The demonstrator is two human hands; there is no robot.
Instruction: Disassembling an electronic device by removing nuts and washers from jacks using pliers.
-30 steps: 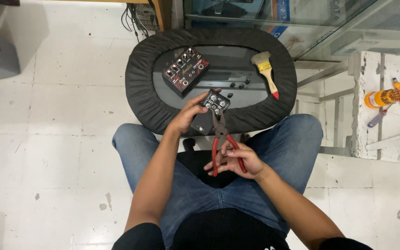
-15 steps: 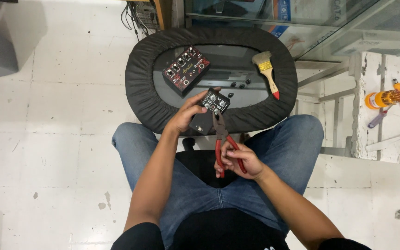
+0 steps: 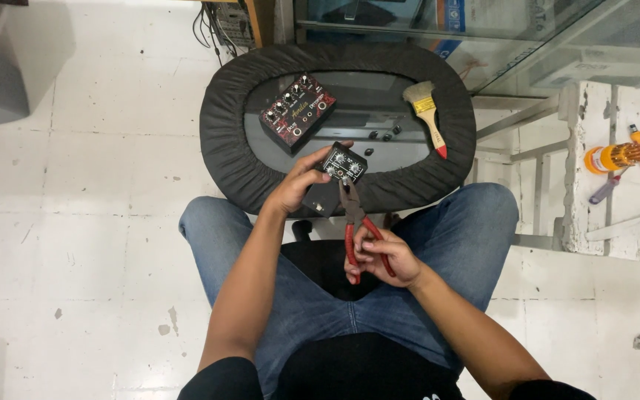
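Now left hand (image 3: 295, 189) holds small black box (image 3: 335, 176); pliers (image 3: 355, 222) touch its edge.

An oval glass-topped table with a padded black fabric rim (image 3: 220, 141) fills the upper middle of the frame. On its glass, toward the upper left, lies a dark rectangular effects pedal with knobs and red markings (image 3: 298, 112), set at a slant. At the upper right of the glass lies a paintbrush with pale bristles, a wooden handle and a red tip (image 3: 427, 115), its handle pointing toward the lower right. Between them, near the glass's middle, sit a few small black knobs (image 3: 384, 135), close together.
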